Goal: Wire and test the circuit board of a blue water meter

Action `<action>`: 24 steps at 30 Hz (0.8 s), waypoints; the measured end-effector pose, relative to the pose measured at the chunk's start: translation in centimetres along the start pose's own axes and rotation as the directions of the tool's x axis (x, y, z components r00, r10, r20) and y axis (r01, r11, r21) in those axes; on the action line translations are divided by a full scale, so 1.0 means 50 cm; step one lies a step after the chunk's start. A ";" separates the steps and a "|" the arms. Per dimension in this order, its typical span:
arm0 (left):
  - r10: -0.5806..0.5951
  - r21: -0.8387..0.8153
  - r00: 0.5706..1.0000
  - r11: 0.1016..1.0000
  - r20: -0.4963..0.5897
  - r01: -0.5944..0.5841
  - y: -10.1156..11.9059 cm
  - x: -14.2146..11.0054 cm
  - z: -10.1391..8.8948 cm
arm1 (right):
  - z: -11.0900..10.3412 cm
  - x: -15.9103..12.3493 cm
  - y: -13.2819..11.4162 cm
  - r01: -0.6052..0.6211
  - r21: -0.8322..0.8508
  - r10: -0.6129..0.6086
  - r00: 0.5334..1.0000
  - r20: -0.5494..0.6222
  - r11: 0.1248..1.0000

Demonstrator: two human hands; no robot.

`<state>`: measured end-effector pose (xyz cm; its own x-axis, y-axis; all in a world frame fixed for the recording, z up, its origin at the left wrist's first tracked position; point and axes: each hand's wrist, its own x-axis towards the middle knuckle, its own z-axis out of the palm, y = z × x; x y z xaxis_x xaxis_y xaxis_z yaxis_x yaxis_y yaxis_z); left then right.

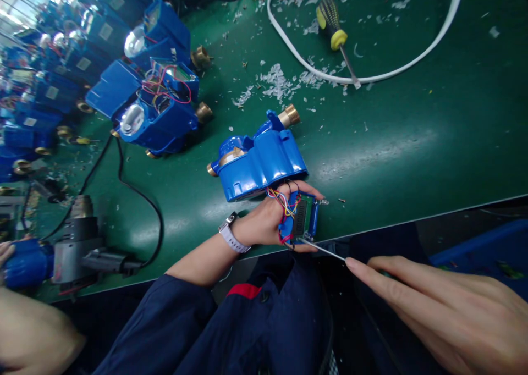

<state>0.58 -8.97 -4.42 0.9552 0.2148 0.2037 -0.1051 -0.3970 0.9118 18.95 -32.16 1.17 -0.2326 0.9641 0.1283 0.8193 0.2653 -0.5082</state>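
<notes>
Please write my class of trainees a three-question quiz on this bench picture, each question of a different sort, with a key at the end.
1. Multiple choice: what does the left hand hold?
A) the white cable
B) a module with wires attached
C) a yellow-handled screwdriver

2. True or false: the watch is on the left wrist.

3. Short answer: what reaches from the right hand to the module?

Key:
1. B
2. True
3. A thin metal shaft; the hand mostly hides its other end.
</notes>
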 end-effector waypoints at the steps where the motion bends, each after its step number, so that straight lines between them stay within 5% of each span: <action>1: -0.034 -0.011 0.999 0.999 0.002 0.034 0.000 -0.002 0.000 | -0.001 0.001 -0.001 0.004 -0.018 -0.004 1.000 -0.004 1.000; 4: -0.075 -0.035 0.997 0.997 0.005 0.075 0.000 -0.006 -0.001 | -0.004 0.004 -0.002 -0.004 -0.024 0.004 1.000 -0.003 1.000; 18: 0.143 -0.015 0.990 0.990 -0.003 -0.143 0.005 0.011 -0.001 | -0.009 -0.002 0.009 -0.064 0.083 0.065 0.998 -0.003 0.994; 24: 0.102 -0.009 0.995 0.995 0.006 -0.102 0.002 0.007 -0.001 | -0.004 -0.014 0.010 -0.070 0.085 0.068 0.997 0.032 0.994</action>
<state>0.90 -8.91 -4.23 0.9410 0.1677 0.2939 -0.2048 -0.4092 0.8892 19.62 -32.72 0.98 -0.1932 0.9789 0.0661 0.7863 0.1948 -0.5864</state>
